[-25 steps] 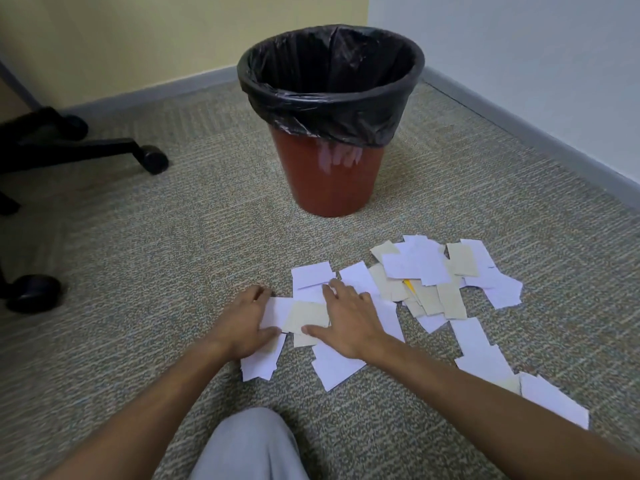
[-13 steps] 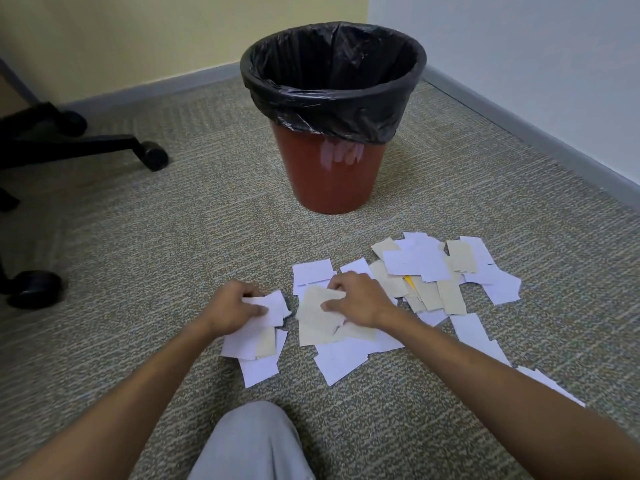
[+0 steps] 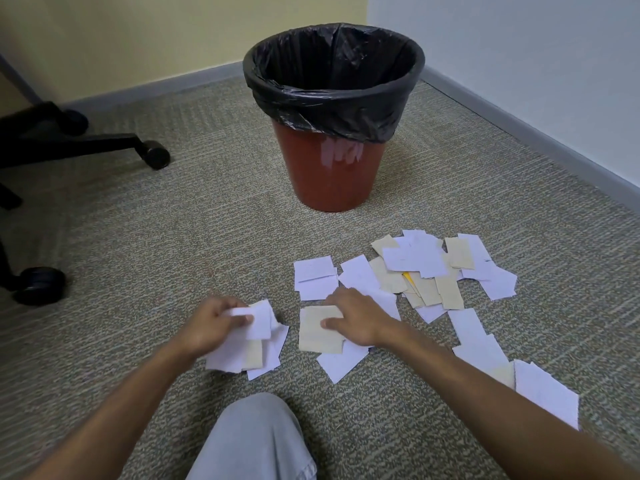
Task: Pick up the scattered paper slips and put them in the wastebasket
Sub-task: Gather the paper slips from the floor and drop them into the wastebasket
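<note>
A red wastebasket [image 3: 332,174] lined with a black bag stands on the carpet ahead. White and beige paper slips [image 3: 429,271] lie scattered in front of it, to the right. My left hand [image 3: 211,323] grips a bunch of white and beige slips [image 3: 256,337] just above the carpet. My right hand [image 3: 360,320] rests on the near-left part of the pile, its thumb and fingers curled round a beige slip [image 3: 317,329]. More white slips [image 3: 543,389] trail along my right forearm.
A black office chair base with castors [image 3: 152,154] sits at the left, another castor [image 3: 40,284] nearer. Grey baseboards [image 3: 540,133] run along both walls behind the basket. My knee in light trousers [image 3: 256,441] is at the bottom centre.
My left hand gathered slips into a bunch and drew them left, away from the pile. My right hand pulled a beige slip toward me and now holds it.
</note>
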A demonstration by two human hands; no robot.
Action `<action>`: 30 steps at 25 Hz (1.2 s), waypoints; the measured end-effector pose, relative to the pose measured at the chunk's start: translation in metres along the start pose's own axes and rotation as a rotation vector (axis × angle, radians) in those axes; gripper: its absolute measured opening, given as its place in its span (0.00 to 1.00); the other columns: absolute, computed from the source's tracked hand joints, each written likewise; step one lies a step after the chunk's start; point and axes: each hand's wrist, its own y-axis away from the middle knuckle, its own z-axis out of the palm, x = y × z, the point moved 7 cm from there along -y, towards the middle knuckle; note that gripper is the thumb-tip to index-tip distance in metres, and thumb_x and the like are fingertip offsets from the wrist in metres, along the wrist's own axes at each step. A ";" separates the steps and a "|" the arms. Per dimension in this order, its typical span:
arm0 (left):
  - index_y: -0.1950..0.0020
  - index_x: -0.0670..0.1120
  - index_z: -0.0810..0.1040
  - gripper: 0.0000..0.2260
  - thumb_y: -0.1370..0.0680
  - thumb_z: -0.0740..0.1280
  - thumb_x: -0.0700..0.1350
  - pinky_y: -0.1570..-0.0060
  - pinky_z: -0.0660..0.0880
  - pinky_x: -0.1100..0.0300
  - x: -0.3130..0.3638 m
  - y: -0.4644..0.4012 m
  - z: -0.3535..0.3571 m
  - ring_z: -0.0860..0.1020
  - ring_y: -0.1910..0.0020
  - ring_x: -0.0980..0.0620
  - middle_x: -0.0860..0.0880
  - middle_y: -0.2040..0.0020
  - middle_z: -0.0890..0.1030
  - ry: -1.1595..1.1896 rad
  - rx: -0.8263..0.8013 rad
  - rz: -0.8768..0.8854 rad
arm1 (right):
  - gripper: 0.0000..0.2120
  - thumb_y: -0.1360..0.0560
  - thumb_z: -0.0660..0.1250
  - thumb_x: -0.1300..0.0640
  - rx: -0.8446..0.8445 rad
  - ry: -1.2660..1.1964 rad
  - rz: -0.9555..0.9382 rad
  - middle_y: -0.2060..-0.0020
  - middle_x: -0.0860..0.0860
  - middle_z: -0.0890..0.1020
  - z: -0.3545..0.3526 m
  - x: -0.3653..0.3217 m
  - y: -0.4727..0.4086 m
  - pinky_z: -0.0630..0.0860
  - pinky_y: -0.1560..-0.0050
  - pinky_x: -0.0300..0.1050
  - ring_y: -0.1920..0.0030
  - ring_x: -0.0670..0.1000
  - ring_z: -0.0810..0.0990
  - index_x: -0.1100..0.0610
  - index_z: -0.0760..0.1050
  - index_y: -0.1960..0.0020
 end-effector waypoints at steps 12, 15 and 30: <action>0.46 0.45 0.81 0.12 0.28 0.74 0.46 0.35 0.63 0.56 -0.011 -0.021 0.039 0.66 0.33 0.44 0.44 0.34 0.66 -0.577 -0.009 0.151 | 0.22 0.26 0.68 0.47 0.059 0.372 -0.144 0.40 0.52 0.73 0.009 -0.019 -0.004 0.60 0.38 0.54 0.37 0.54 0.67 0.53 0.70 0.35; 0.55 0.45 0.81 0.08 0.31 0.77 0.43 0.51 0.67 0.60 -0.005 -0.016 0.035 0.75 0.47 0.48 0.46 0.48 0.76 -0.497 0.062 0.143 | 0.20 0.29 0.71 0.48 0.030 0.298 -0.112 0.44 0.52 0.74 0.007 -0.019 -0.006 0.60 0.42 0.52 0.40 0.54 0.69 0.53 0.71 0.41; 0.52 0.49 0.78 0.13 0.31 0.76 0.37 0.60 0.75 0.54 0.073 -0.001 -0.015 0.81 0.58 0.46 0.47 0.57 0.84 0.082 0.191 0.192 | 0.07 0.29 0.73 0.64 0.286 -0.668 -0.036 0.59 0.51 0.85 -0.084 -0.010 0.031 0.81 0.57 0.43 0.59 0.48 0.84 0.58 0.80 0.52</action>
